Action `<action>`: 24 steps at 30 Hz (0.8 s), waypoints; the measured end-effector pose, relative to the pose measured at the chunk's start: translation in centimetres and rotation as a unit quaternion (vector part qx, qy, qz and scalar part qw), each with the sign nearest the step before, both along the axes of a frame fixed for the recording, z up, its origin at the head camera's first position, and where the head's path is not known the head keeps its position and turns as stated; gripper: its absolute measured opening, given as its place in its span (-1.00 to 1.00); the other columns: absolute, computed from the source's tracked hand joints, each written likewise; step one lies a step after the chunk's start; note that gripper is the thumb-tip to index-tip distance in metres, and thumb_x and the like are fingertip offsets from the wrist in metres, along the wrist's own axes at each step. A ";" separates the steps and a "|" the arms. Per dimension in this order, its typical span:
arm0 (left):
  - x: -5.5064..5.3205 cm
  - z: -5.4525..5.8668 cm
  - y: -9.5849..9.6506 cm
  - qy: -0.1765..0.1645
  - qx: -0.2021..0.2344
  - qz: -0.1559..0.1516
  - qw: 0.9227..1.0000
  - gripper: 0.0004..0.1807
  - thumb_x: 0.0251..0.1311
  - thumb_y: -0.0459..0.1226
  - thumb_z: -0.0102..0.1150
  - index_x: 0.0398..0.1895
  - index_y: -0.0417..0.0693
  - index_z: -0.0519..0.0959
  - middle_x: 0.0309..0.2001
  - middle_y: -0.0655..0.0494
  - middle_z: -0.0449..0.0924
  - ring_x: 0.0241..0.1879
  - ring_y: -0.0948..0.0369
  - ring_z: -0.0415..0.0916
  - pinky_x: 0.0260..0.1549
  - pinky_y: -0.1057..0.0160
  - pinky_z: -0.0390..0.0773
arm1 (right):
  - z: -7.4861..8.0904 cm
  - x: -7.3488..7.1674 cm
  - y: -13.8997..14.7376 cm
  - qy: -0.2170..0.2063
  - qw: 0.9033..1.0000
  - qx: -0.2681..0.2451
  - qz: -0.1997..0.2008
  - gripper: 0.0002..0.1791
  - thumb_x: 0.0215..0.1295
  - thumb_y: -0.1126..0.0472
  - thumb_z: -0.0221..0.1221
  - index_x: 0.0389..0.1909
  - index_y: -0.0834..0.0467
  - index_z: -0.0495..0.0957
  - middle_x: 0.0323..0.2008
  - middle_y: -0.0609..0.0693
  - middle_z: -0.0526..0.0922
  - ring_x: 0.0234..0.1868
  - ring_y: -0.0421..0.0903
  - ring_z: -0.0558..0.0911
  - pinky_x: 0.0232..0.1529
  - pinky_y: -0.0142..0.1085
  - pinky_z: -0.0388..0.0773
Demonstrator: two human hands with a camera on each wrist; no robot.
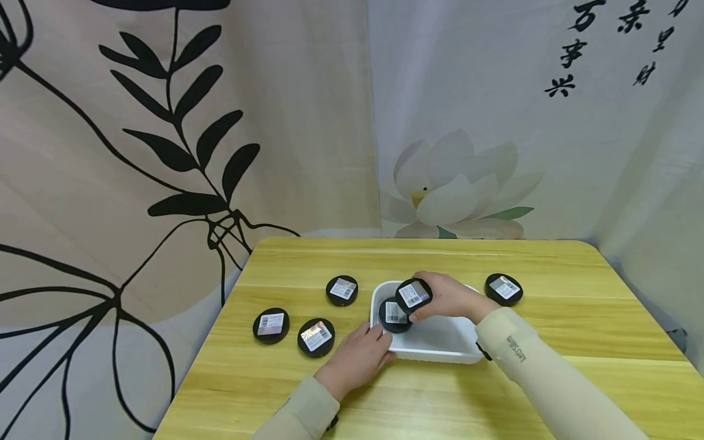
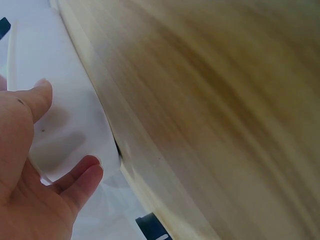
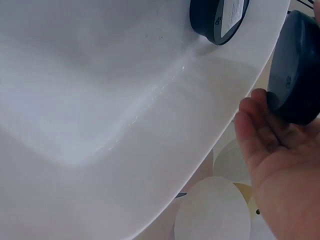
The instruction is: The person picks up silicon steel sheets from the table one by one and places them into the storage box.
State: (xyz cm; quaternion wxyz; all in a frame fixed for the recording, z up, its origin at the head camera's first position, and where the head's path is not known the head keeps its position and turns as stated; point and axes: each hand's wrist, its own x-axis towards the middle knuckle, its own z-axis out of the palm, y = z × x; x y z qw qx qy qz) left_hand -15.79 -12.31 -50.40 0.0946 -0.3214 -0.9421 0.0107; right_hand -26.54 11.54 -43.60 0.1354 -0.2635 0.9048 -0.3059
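My right hand (image 1: pixel 448 297) pinches a round black container (image 1: pixel 414 296) with a white barcode label, above the left end of a white plastic box (image 1: pixel 437 353). Inside the box, at that left end, a second black container (image 1: pixel 393 315) lies label up, partly hidden by the held one. The right wrist view has the held container's flat dark side (image 3: pixel 295 70) between the fingers, near the box rim. At the near left corner of the box my left hand (image 1: pixel 360 356) grips its wall. Thumb and fingers (image 2: pixel 82 182) press the outer wall in the left wrist view.
Left of the box, three similar black containers lie label up: one at the back (image 1: pixel 341 291), one at far left (image 1: pixel 271 325), one nearer (image 1: pixel 316 337). Another black container (image 1: pixel 503 289) lies behind my right sleeve. A printed curtain (image 1: pixel 308 122) hangs behind the wooden table (image 1: pixel 495 403).
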 end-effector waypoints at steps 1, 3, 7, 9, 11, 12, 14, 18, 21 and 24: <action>0.0 0.0 0.0 0.002 0.000 -0.001 1.000 -0.69 0.48 0.09 -0.01 -0.16 0.09 0.50 -0.19 0.22 0.51 -0.19 0.21 0.35 -0.15 0.27 0.49 | 0.0 0.0 -0.1 0.000 1.000 0.001 0.000 -0.07 -0.16 -0.12 0.59 0.24 0.18 0.44 -0.04 -0.03 0.66 -0.07 -0.11 0.59 0.07 -0.11 0.53; 0.0 0.1 0.0 0.005 0.001 -0.003 1.000 -0.69 0.47 0.10 -0.01 -0.17 0.09 0.50 -0.19 0.22 0.51 -0.20 0.21 0.35 -0.15 0.27 0.49 | 0.0 -0.2 -0.2 0.003 1.000 0.002 0.001 -0.05 -0.17 -0.13 0.59 0.25 0.19 0.44 -0.04 -0.03 0.66 -0.07 -0.11 0.59 0.06 -0.11 0.53; 0.0 0.2 0.0 0.014 -0.001 -0.004 1.000 -0.68 0.47 0.10 0.00 -0.18 0.08 0.50 -0.19 0.21 0.52 -0.19 0.20 0.37 -0.15 0.27 0.49 | -0.2 -0.5 -0.4 0.011 1.000 0.000 0.008 -0.07 -0.17 -0.12 0.59 0.22 0.20 0.46 -0.05 -0.03 0.67 -0.08 -0.11 0.60 0.06 -0.11 0.53; 0.0 0.3 0.0 0.015 0.000 -0.004 1.000 -0.68 0.47 0.10 0.00 -0.18 0.08 0.50 -0.19 0.21 0.52 -0.19 0.20 0.38 -0.16 0.26 0.50 | -0.2 -0.6 -0.6 0.014 1.000 -0.001 0.013 -0.09 -0.17 -0.11 0.59 0.20 0.21 0.47 -0.07 -0.03 0.67 -0.10 -0.11 0.60 0.04 -0.11 0.54; 0.0 0.3 0.0 0.014 0.002 -0.003 1.000 -0.69 0.47 0.10 0.00 -0.19 0.08 0.50 -0.19 0.21 0.52 -0.19 0.19 0.37 -0.17 0.26 0.49 | -0.2 -0.6 -0.8 0.011 1.000 -0.003 0.014 -0.12 -0.17 -0.09 0.59 0.18 0.19 0.48 -0.09 -0.04 0.67 -0.11 -0.11 0.60 0.05 -0.12 0.53; 0.0 0.3 0.0 0.012 0.004 -0.002 1.000 -0.69 0.46 0.09 0.01 -0.19 0.08 0.49 -0.19 0.21 0.52 -0.19 0.19 0.37 -0.18 0.26 0.49 | -0.2 -0.6 -0.9 0.009 1.000 -0.004 0.015 -0.13 -0.17 -0.08 0.60 0.17 0.19 0.49 -0.09 -0.04 0.67 -0.11 -0.11 0.60 0.05 -0.12 0.53; 0.0 0.3 0.1 0.009 0.008 -0.001 1.000 -0.69 0.46 0.09 0.01 -0.18 0.08 0.49 -0.18 0.21 0.52 -0.19 0.19 0.36 -0.18 0.26 0.49 | -0.2 -0.7 -1.0 0.007 1.000 -0.001 0.014 -0.13 -0.17 -0.08 0.60 0.17 0.19 0.49 -0.09 -0.04 0.67 -0.10 -0.11 0.59 0.06 -0.11 0.53; -0.1 0.1 0.1 0.010 0.007 -0.003 1.000 -0.68 0.48 0.10 -0.01 -0.17 0.08 0.50 -0.17 0.21 0.53 -0.18 0.20 0.37 -0.15 0.27 0.49 | -0.5 -0.8 -1.1 0.004 1.000 0.001 0.010 -0.12 -0.16 -0.09 0.60 0.19 0.19 0.48 -0.06 -0.04 0.67 -0.07 -0.11 0.59 0.09 -0.09 0.53; -0.1 -0.1 0.1 0.010 0.001 -0.006 1.000 -0.67 0.49 0.10 -0.04 -0.16 0.09 0.50 -0.16 0.22 0.53 -0.17 0.20 0.38 -0.12 0.27 0.50 | -0.8 -0.9 -1.2 0.002 1.000 0.004 0.008 -0.12 -0.17 -0.09 0.60 0.18 0.18 0.49 -0.07 -0.04 0.67 -0.08 -0.12 0.59 0.08 -0.10 0.53; -0.1 0.0 0.1 0.005 -0.004 -0.004 1.000 -0.67 0.49 0.11 -0.06 -0.17 0.09 0.50 -0.17 0.22 0.53 -0.17 0.21 0.38 -0.11 0.27 0.50 | -1.1 -1.0 -1.3 -0.002 1.000 0.008 0.006 -0.12 -0.17 -0.10 0.60 0.18 0.17 0.49 -0.07 -0.05 0.67 -0.08 -0.12 0.59 0.07 -0.11 0.53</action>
